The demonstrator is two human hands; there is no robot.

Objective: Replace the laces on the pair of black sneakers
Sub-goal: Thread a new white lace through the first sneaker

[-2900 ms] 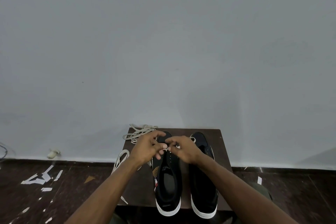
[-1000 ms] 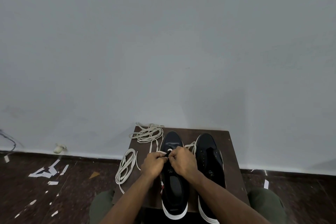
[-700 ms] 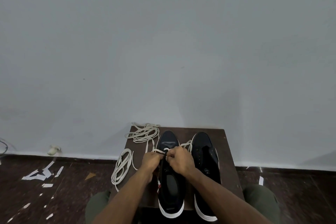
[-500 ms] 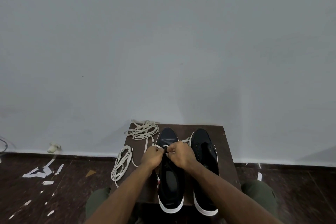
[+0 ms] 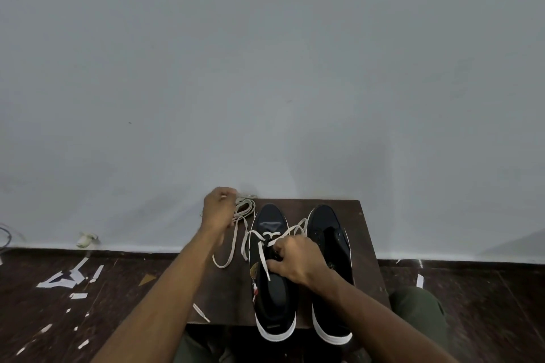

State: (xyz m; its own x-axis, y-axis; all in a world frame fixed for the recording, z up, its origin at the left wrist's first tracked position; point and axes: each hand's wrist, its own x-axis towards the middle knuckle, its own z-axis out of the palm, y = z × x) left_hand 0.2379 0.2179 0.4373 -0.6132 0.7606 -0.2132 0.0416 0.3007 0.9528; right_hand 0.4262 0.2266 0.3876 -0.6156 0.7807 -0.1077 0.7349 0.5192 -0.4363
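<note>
Over the counter (image 5: 365,233) my left hand (image 5: 219,208) pinches the lace (image 5: 236,233), right hand (image 5: 298,262) gripping the sneaker (image 5: 272,274); yanking hard risks unthreading it.

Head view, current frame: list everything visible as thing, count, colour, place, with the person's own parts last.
left sneaker: one, black with white sole, on the table, partly laced.
right sneaker: one, black with white sole, beside it on the right; no lace visible in its eyelets.
lace: one, off-white, threaded at the left sneaker's toe end, running out to both sides.
spare laces: a bundle, off-white, far left corner of the table; count unclear.
table: one, dark brown, against the wall.
paper scraps: several, white, on the dark floor at left.
wall: grey.
left hand: raised over the table's far left corner, pinching a lace.
right hand: on the left sneaker, gripping the lace.
</note>
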